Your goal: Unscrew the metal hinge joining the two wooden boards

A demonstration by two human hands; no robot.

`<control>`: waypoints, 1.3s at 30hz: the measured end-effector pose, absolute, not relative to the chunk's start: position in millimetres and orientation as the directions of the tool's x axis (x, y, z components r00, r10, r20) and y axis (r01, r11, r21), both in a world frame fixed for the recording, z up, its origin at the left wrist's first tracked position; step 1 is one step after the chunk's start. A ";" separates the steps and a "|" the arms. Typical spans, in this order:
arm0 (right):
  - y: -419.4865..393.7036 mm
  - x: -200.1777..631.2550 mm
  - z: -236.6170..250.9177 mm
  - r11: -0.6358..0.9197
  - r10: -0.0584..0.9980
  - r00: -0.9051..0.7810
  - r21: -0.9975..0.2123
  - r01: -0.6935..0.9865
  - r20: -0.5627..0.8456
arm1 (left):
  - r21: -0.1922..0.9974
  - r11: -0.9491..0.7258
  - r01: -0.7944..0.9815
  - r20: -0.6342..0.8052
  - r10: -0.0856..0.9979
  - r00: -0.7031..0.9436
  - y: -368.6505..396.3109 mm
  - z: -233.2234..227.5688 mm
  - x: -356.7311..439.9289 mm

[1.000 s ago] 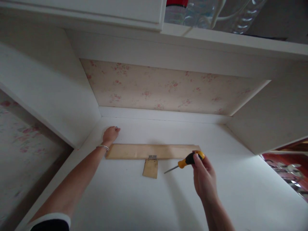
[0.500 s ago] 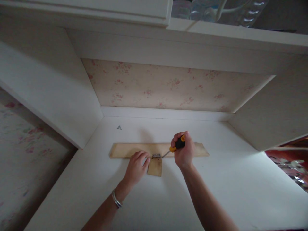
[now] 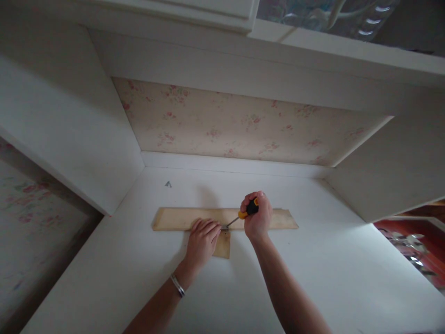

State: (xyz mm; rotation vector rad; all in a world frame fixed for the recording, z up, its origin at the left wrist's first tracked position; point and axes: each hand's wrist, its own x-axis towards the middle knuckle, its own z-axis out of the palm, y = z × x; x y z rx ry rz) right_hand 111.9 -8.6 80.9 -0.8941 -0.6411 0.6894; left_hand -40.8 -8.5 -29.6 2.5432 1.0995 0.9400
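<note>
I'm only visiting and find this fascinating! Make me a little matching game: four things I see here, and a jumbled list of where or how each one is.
Things:
1. Screwdriver
2. Long wooden board
3. Bracelet
4. Floral wallpaper

Places and states:
A. Worn around the left wrist
B. Pale, with pinkish flowers
C. Gripped in the right hand
D. Partly covered by the left hand

Right pairs: 1-C, 2-D, 3-A, 4-B.

Head view, facing forward, down at hands [image 3: 201, 241].
</note>
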 end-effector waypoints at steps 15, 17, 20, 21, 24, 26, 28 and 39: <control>-0.4 107.6 90.5 0.321 0.929 0.210 -0.946 -0.051 0.304 | 0.435 -0.702 0.564 0.455 0.712 0.536 -9.9 -28.5 -43.0; -2.4 107.7 93.0 0.302 0.915 0.281 -0.953 0.002 0.290 | 0.440 -0.702 0.561 0.454 0.712 0.536 -10.3 -28.8 -43.6; -6.2 112.6 104.3 0.238 0.922 0.226 -0.920 0.310 0.314 | 0.452 -0.702 0.550 0.455 0.712 0.535 -10.6 -28.7 -44.3; -6.6 115.7 111.6 0.201 0.937 0.158 -0.848 0.490 0.313 | 0.454 -0.703 0.548 0.456 0.711 0.535 -10.7 -28.6 -44.6; -3.9 127.3 142.7 0.059 0.979 0.013 -0.344 0.937 0.202 | 0.458 -0.702 0.545 0.451 0.712 0.538 -11.0 -28.1 -45.8; -0.1 133.7 165.3 -0.038 0.998 0.038 -0.003 0.999 0.048 | 0.462 -0.700 0.544 0.451 0.714 0.536 -11.2 -27.9 -46.5; 2.9 137.2 183.3 0.028 0.997 -0.014 0.170 0.985 -0.082 | 0.471 -0.700 0.537 0.453 0.714 0.535 -11.3 -27.8 -46.9; 1.3 141.6 210.3 0.449 0.852 -0.431 -0.009 0.893 -0.297 | 0.480 -0.702 0.526 0.456 0.712 0.535 -12.2 -27.0 -49.0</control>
